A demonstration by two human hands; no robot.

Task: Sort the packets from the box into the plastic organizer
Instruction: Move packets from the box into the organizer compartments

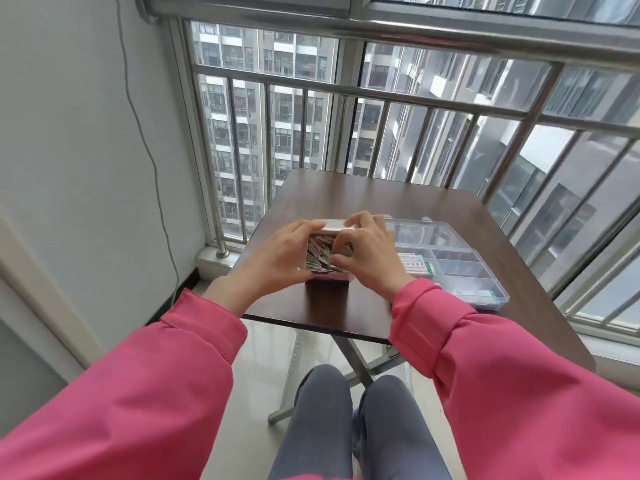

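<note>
Your left hand (277, 252) grips the side of the open box (327, 252) on the table (346, 306); keep it braced. Your right hand (369, 252) curls into the packets (320, 254): pinch just one, then carry it to the plastic organizer (460, 268) just beside.

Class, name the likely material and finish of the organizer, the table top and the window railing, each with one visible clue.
Clear compartmented organizer: glossy plastic, see-through. Dark brown table top: probably wood-look laminate, faint sheen. Silver window railing: polished metal, bright reflections.
</note>
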